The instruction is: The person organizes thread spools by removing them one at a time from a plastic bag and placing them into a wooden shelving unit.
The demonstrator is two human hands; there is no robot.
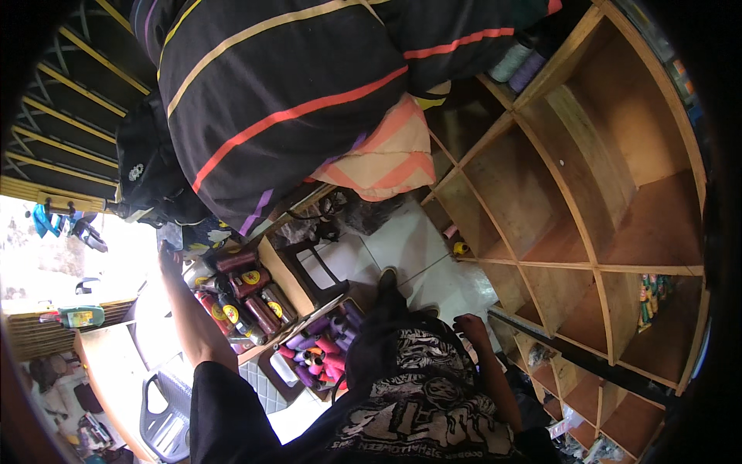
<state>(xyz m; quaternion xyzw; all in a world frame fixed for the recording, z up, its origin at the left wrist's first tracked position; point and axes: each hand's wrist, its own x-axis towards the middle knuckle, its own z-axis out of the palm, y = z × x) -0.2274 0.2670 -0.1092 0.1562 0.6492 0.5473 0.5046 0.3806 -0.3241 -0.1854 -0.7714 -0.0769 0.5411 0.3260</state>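
My left arm stretches forward past a crate of thread. My left hand (168, 254) reaches a grey-blue cloth-like piece (173, 235) beneath a dark bag (141, 166). Glare blurs its fingers, so I cannot tell whether they grip it. My right hand (471, 328) hangs beside my body, fingers loosely bent and apart, with nothing visible in it. Ahead rises a large bulging bundle of black striped fabric (286, 93), with a peach and coral zigzag cloth (386, 158) showing under its edge.
A crate of wrapped dark red and black thread cones (251, 290) stands at left, near purple and pink spools (328, 348). Wooden cubby shelves (541, 193) line the right. A grey plastic chair (166, 414) is at lower left. White floor tiles (402, 240) lie before my feet.
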